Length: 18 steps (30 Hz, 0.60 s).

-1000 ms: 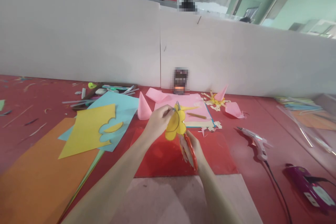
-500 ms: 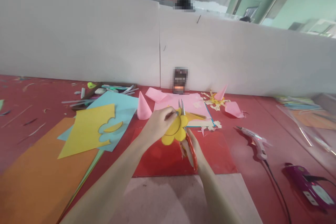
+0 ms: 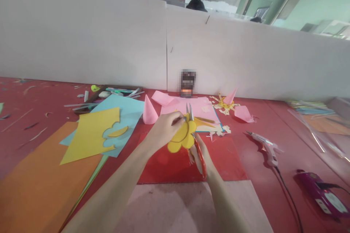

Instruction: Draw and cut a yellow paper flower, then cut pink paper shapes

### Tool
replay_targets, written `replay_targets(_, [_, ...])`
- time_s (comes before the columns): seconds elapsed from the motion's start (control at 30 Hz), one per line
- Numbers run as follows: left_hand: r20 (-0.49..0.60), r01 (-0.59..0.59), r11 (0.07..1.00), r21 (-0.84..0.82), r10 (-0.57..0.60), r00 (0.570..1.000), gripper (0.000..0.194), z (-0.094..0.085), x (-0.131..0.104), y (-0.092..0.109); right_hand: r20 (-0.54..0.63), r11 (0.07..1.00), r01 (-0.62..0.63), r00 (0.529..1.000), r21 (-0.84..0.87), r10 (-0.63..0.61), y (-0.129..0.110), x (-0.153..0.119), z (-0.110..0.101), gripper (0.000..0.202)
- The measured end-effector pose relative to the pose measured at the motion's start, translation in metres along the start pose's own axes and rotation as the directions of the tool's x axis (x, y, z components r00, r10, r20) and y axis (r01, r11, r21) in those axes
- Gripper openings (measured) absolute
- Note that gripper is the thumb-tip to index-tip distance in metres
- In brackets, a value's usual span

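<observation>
A yellow flower-shaped paper cutout [image 3: 181, 136] with rounded petals is pinched at its upper left by my left hand [image 3: 170, 125]. My right hand [image 3: 201, 149] grips the red handles of a pair of scissors [image 3: 202, 162]. Their metal blades point up and away, slightly parted, at the flower's right edge. A narrow yellow strip [image 3: 205, 122] sticks out to the right beside the blades. Beneath both hands lies a red sheet [image 3: 158, 169]. My right fingers are partly hidden by the handles.
To the left are a yellow sheet with a scalloped cutaway [image 3: 87, 134], a blue sheet [image 3: 127, 111] and an orange sheet [image 3: 35, 174]. A pink paper cone [image 3: 149, 111] stands behind. At right lie a glue gun [image 3: 266, 147] and a purple power strip [image 3: 321, 193]. A white partition [image 3: 82, 40] borders the table.
The flower cutout has shifted and turned very slightly against the blades. Both hands stay nearly in the same place, and the things on the table have not moved.
</observation>
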<state>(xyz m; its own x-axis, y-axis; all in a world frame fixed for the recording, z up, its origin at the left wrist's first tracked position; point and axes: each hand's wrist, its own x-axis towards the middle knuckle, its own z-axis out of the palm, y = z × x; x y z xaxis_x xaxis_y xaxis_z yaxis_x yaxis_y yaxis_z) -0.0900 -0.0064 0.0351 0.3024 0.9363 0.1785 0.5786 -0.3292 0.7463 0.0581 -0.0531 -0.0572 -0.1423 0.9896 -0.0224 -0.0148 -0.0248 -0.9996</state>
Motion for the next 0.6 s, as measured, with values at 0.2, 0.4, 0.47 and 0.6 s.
replay_targets(0.2, [-0.008,0.001,1.000,0.003,-0.001,1.000,0.022,-0.0008,0.0014,0.0003,0.004,0.994,0.054,0.999,-0.090,-0.054,-0.0052,-0.0021,-0.0014,0.029])
replay_targets(0.4, [-0.017,0.017,1.000,-0.015,-0.018,1.000,0.020,-0.0026,0.0020,0.0002,0.009,0.997,0.039,0.999,-0.064,-0.039,-0.0047,-0.0018,-0.0015,0.029])
replay_targets(0.47, [-0.025,0.029,1.000,-0.006,-0.029,0.999,0.020,-0.0046,0.0021,0.0015,0.009,0.999,0.025,1.000,-0.041,-0.025,-0.0052,-0.0021,-0.0009,0.030])
replay_targets(0.6, [-0.043,0.050,0.998,0.027,-0.049,0.998,0.019,-0.0087,0.0017,0.0060,0.016,1.000,-0.008,1.000,-0.007,0.008,-0.0092,-0.0036,0.0009,0.032])
